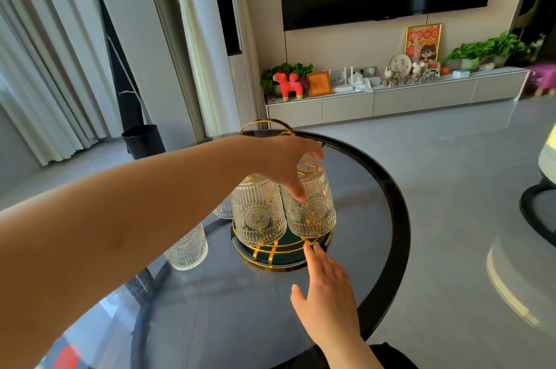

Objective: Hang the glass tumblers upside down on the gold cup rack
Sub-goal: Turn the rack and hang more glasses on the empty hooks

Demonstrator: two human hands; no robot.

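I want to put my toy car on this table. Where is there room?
The near part of the glass table, in front of the gold cup rack and left of the right hand, is bare. So is the far right, beyond the rack. It is crowded around the rack, and the loose tumbler stands beside it.

Your left hand (288, 167) reaches across and grips an upside-down glass tumbler (313, 206) hung on the gold cup rack (282, 251), thumb down its ribbed side. Just beside it on the left hangs a second inverted tumbler (258, 212), and a third (224, 207) shows behind that one. Your right hand (328, 287) lies flat and spread, fingertips (310, 249) touching the rack's dark round base. One more tumbler (188, 248) stands upright on the glass bench (240, 308), left of the rack.
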